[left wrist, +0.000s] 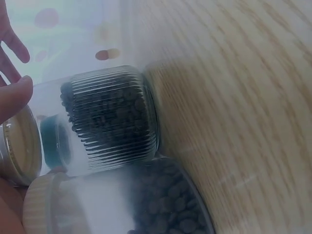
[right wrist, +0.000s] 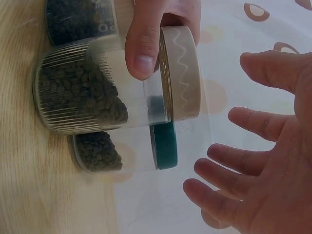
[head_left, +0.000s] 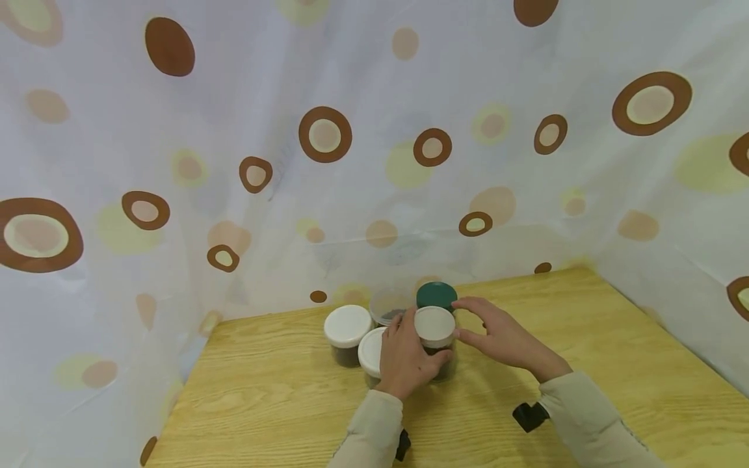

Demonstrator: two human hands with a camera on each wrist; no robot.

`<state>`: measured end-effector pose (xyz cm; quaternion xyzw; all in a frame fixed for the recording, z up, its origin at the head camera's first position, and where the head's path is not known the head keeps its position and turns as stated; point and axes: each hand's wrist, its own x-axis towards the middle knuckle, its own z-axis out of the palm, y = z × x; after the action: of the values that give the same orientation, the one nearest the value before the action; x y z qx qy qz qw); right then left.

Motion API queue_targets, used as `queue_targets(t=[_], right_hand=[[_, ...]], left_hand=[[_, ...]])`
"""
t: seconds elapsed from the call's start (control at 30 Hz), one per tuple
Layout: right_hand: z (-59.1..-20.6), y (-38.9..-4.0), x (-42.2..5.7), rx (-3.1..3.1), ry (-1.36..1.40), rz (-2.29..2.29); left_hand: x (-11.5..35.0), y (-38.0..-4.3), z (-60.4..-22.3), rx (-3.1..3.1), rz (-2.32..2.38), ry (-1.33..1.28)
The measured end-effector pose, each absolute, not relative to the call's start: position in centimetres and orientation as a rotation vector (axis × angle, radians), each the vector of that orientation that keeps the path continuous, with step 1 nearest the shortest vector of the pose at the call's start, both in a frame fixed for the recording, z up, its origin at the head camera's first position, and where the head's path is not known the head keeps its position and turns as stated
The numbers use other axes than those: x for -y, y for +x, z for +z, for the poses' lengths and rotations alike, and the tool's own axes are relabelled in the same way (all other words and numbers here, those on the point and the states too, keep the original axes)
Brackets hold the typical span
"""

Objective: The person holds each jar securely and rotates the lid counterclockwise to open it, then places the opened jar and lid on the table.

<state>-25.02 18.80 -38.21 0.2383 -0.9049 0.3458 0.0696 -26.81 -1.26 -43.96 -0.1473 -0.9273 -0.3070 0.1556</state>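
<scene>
A ribbed glass jar (right wrist: 73, 90) with a beige lid (right wrist: 184, 73) stands on the table, partly filled with dark, bean-like pieces. My left hand (head_left: 406, 357) holds this jar from its left side, the thumb wrapped across the glass just below the lid. On the other side of the lid, my right hand (head_left: 494, 331) has its fingers spread; in the right wrist view a gap shows between them and the lid. Behind the held jar is a jar with a dark green lid (head_left: 437, 294), also containing dark pieces.
Two white-lidded jars (head_left: 348, 325) stand to the left, one partly covered by my left hand. Another container with a see-through top (head_left: 386, 304) sits behind them. The wooden table (head_left: 263, 390) meets a spotted curtain (head_left: 363, 195) at its back and sides.
</scene>
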Motion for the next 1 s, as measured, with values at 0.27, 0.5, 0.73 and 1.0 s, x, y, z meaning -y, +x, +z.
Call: queue_targets(t=[0.27, 0.5, 0.73, 1.0], right_hand=[[-38.3, -25.0, -19.1, 2.726, 0.711, 1.059], [-38.1, -25.0, -19.2, 2.729, 0.699, 1.063], [-37.8, -25.1, -19.1, 2.749, 0.691, 1.15], [-37.2, -25.3, -18.2, 2.761, 0.759, 1.254]], left_hand=[[1.1, -26.8, -44.2, 2.61, -0.926, -0.399], [1.1, -26.7, -43.0, 2.528, -1.229, -0.364], [1.8, -26.4, -41.0, 2.426, -1.517, -0.316], [3.4, -26.9, -39.2, 2.24, -1.785, -0.263]])
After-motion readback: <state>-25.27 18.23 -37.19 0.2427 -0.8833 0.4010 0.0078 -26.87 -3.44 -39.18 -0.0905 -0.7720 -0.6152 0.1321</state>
